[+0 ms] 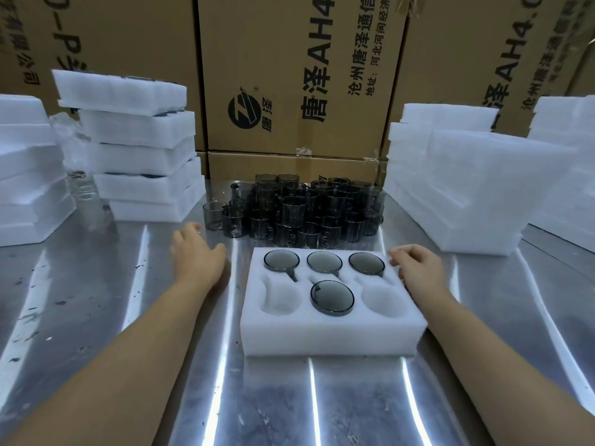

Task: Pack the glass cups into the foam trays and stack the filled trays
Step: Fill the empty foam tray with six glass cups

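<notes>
Head view, all places taken from the foam tray (331, 336) in front of me.

- Foam tray: white block, soft matte grain, square edges, 6 round pockets in 2 rows of 3, each with a narrow slot for a handle. It lies flat on the steel table (289, 407).
- Packed cups (324, 261): 4 smoky grey glass cups seated upright, round rims level with the foam. 3 fill the far row, 1 sits in the near middle pocket. The near left and near right pockets show bare foam.
- Loose cups (299, 210): just behind the tray, a tight cluster of the same dark cylindrical handled glass, piled in more than 1 layer.
- Left hand (196, 252): left of the tray's far corner, over the table, fingers spread and nearly straight, holding nothing.
- Right hand (415, 263): at the tray's far right corner, fingers loosely bent, nothing in them. Cannot tell whether it touches the foam.
- Filled tray stack (141, 162): behind and left, 5 white trays, skewed, dark rims in the gaps.
- Foam stack (467, 188): behind and right, plain white blocks.
- Cartons (289, 75): brown printed cardboard, behind everything.
- Table: scuffed, shiny metal with bright light streaks.
</notes>
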